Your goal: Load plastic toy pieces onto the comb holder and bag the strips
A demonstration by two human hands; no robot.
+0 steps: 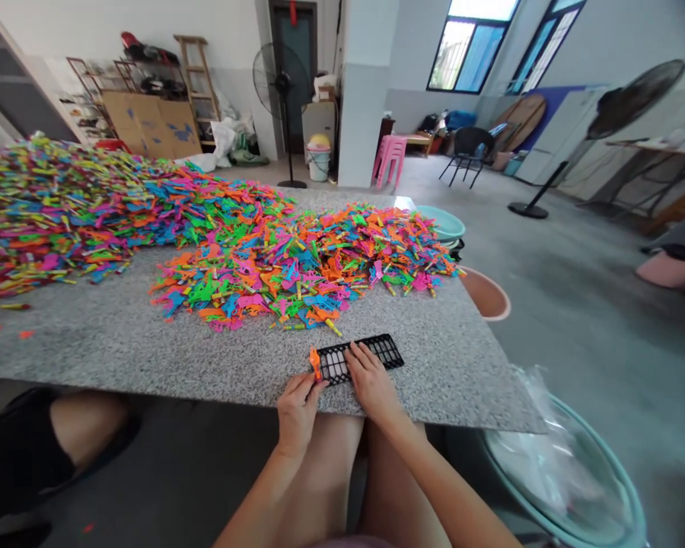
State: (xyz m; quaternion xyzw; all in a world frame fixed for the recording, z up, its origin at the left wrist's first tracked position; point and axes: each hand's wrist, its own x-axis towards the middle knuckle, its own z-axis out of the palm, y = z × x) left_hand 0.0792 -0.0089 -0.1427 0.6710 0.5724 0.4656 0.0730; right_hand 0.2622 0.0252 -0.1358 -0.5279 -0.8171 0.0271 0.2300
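A black plastic grid tray [389, 350] lies on the stone tabletop near its front edge, with pale pieces showing through some openings. My left hand [297, 411] is closed in a pinch at the tray's left end, on a small orange plastic toy piece [315, 362]. Its exact shape is partly hidden by my fingers. My right hand [374, 382] rests across the middle of the tray, fingers stretched out over the grid. Just beyond the tray spreads a heap of colourful plastic toy pieces [297, 266], some with yellow tube-like parts.
A larger pile [62, 198] covers the table's far left. The speckled tabletop [445, 358] ends at right, beside a teal tub [633, 502] holding clear plastic bags. A pink basin [491, 297] stands beyond the right edge. Another person's leg [85, 426] shows below the table at left.
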